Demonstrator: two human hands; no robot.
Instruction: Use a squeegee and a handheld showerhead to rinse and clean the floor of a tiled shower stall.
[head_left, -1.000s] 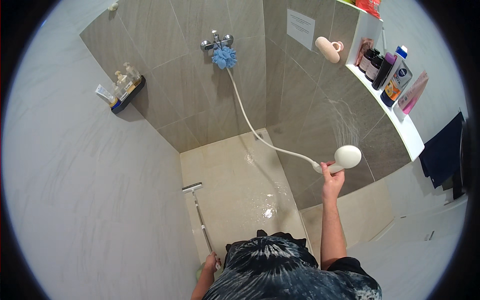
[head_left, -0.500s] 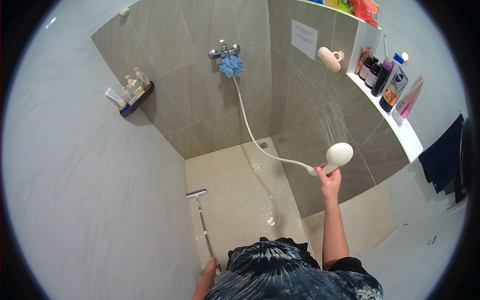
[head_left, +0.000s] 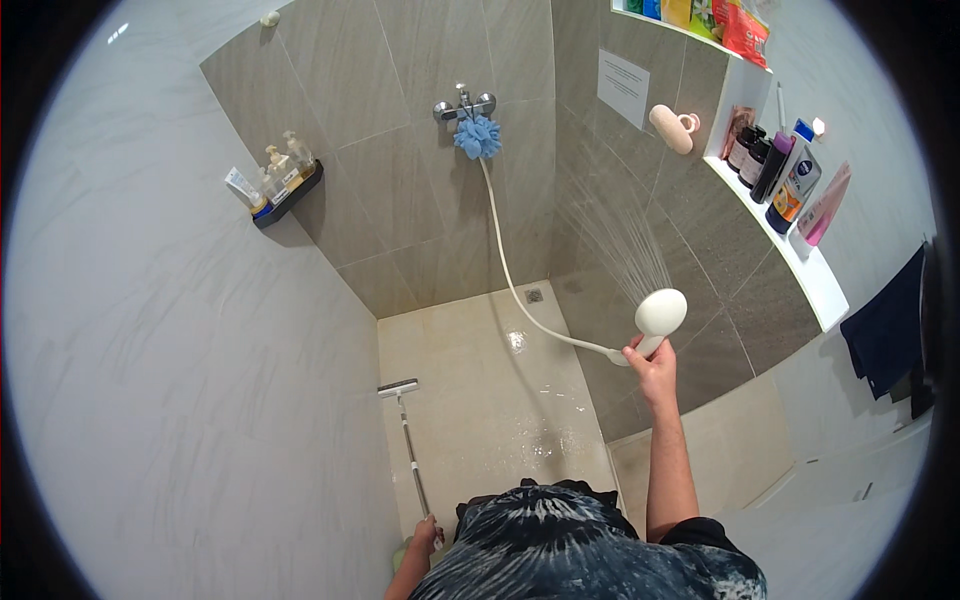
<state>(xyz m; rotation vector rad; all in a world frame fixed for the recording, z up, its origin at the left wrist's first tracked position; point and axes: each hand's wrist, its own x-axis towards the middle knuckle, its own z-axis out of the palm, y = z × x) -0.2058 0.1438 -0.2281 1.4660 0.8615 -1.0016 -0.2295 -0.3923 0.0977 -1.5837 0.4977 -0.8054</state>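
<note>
My right hand [head_left: 656, 375] is closed round the handle of a white shower head [head_left: 661, 312]. Thin jets of water [head_left: 625, 255] spray from it toward the brown tiled wall on the right. A white hose [head_left: 505, 260] runs from the shower head to the chrome mixer tap [head_left: 465, 106] on the far wall. Low on the left, my left hand [head_left: 427, 535] grips the pole of a floor squeegee [head_left: 413, 460]. Its flat head [head_left: 398, 387] rests on the floor by the left wall.
A blue bath puff [head_left: 477, 137] hangs under the tap. Pump bottles stand on a black corner shelf [head_left: 290, 195]. Tubes and bottles line a white ledge [head_left: 775, 232] at right, near a pink wall holder [head_left: 672, 130]. Wet patches and a drain [head_left: 534, 296] mark the beige floor [head_left: 460, 350].
The shower head has moved a little to the left in my right hand, and its spray now lands farther left on the wall. My left hand and the squeegee have hardly moved.
</note>
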